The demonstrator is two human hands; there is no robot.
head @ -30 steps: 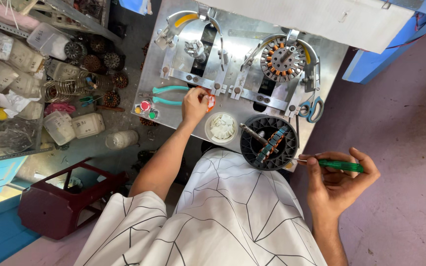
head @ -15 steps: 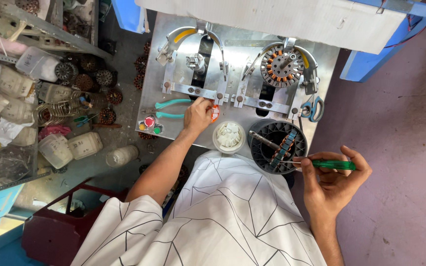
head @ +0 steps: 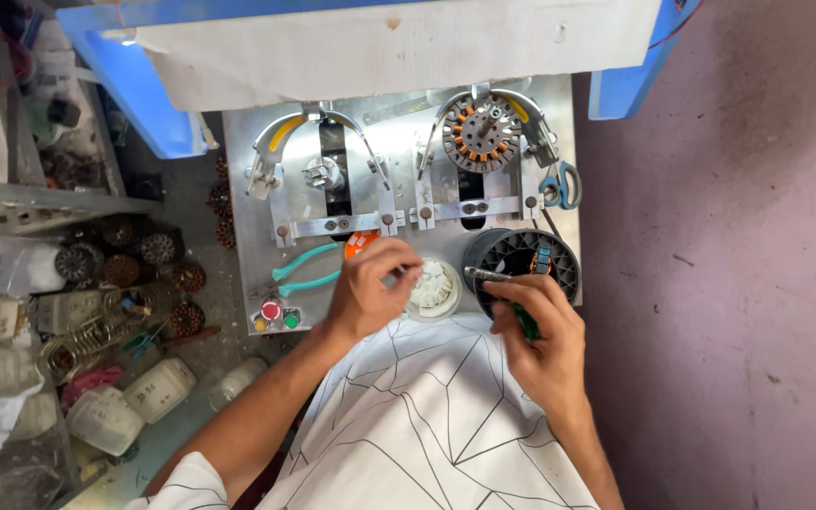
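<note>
the left hand [head: 370,288] rests curled at the near edge of the grey metal work plate [head: 257,179], its fingertips at a small white ribbed round cup [head: 433,289]; whether they pinch anything cannot be told. the right hand [head: 537,326] grasps a green-handled metal tool [head: 502,288] just beside the black round tub [head: 521,264] at the plate's near right corner.

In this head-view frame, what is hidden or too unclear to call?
- Orange thing: mostly behind the left hand.
- Green-handled tool: handle wrapped by the right hand.
- White round part: too small for detail.
- Shelf clutter: blurred, cut by left edge.
</note>
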